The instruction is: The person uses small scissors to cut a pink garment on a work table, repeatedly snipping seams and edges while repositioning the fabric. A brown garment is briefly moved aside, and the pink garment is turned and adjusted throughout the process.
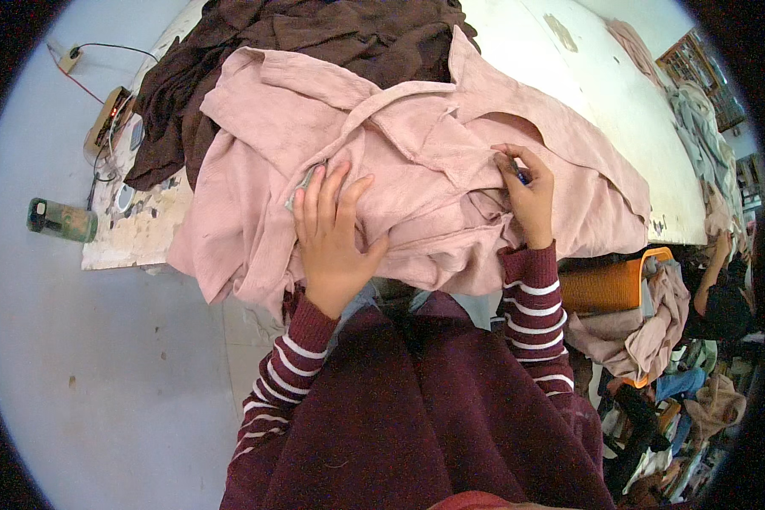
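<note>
A dusty-pink fabric garment (425, 127) lies spread in folds over the near edge of the table. My left hand (331, 229) rests on it, fingers stretched and thumb apart. Under those fingertips a small pale-green piece (304, 183) partly shows; its kind is hidden. Farther right, my right hand (531, 191) is closed around a small dark tool with a blue part (519, 172), mostly covered by the fingers. Its fingertips touch the pink cloth near a seam. Behind the pink garment lies a heap of dark brown fabric (331, 34).
The white table (569, 59) has worn patches at its left edge. A power strip (106, 119) with cords and a greenish bottle-like container (62, 220) are at the left. At right stands an orange basket (608, 285) with cloth, near piled garments (714, 408) and another person's arm (712, 272).
</note>
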A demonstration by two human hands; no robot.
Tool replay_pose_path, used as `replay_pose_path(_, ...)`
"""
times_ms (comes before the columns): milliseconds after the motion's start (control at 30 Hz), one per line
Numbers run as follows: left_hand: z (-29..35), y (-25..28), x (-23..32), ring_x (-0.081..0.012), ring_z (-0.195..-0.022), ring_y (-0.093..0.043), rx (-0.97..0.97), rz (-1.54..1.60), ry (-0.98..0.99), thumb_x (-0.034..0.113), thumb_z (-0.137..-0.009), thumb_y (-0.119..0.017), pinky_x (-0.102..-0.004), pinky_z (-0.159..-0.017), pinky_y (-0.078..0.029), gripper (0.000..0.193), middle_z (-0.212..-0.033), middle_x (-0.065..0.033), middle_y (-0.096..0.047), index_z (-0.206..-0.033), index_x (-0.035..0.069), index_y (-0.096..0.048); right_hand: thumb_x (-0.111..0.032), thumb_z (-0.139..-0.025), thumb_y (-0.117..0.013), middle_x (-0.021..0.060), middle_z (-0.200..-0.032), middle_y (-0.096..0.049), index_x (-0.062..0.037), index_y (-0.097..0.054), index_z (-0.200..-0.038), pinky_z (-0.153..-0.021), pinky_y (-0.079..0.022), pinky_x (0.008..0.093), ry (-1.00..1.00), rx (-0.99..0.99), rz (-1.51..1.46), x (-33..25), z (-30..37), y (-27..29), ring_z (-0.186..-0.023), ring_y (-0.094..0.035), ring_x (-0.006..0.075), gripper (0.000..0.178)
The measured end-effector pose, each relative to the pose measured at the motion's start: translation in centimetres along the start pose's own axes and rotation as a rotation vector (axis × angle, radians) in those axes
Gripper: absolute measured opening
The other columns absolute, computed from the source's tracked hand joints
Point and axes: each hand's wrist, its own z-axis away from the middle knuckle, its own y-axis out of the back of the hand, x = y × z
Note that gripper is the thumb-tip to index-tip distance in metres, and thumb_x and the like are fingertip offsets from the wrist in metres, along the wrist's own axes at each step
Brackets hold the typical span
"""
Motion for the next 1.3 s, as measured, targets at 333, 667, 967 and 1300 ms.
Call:
replay_pose_path(333,-0.4,-0.7,-0.3,-0.0214,-0.085,-0.062,-0.018,0.043,0.032,0.017,-0.09,-0.059,-0.0319,-0.081,-0.047,0.021,-0.093,-0.01,-0.065,-0.102,0.001,-0.059,-0.004,-0.08,-0.067,0.0075,-0.102,-0.065,-0.0022,-0.068,-0.104,-0.079,-0.046,0.026,0.234,0.011,0.036,-2.3,0.4,0.0,-0.092,-0.06,0.0159,0.024)
replay_pose_path(667,-0.4,-0.7,-0.4,-0.022,-0.085,-0.062,-0.031,0.075,0.058,0.018,-0.09,-0.059,-0.0322,-0.08,-0.048,0.022,-0.094,-0.0104,-0.064,-0.105,0.001,-0.058,0.009,-0.067,-0.066,0.0096,-0.103,-0.066,-0.001,-0.069,-0.095,-0.076,-0.05,0.0267,0.334,-0.32,-0.036,-6.4,2.6,-4.1,-0.086,-0.064,0.0174,0.03)
replay_pose_path(967,-0.4,-0.7,-0.6,-0.0227,-0.084,-0.062,-0.043,0.105,0.077,0.019,-0.091,-0.059,-0.0324,-0.08,-0.048,0.024,-0.095,-0.0107,-0.064,-0.107,0.001,-0.056,-0.014,-0.076,-0.073,0.0105,-0.087,-0.066,-0.0012,-0.069,-0.094,-0.074,-0.048,0.0272,0.232,-0.011,0.13,-7.6,1.9,-1.6,-0.086,-0.064,0.0203,0.023)
replay_pose_path(1300,-0.2,-0.9,-0.7,-0.0234,-0.084,-0.062,-0.057,0.134,0.096,0.019,-0.091,-0.058,-0.0327,-0.079,-0.049,0.026,-0.095,-0.0111,-0.064,-0.109,0.001,-0.055,-0.015,-0.077,-0.074,0.0089,-0.078,-0.069,-0.0011,-0.067,-0.094,-0.064,-0.048,0.0243,0.082,-0.366,0.344,-10.8,2.4,-1.3,-0.067,-0.064,0.0128,0.023)
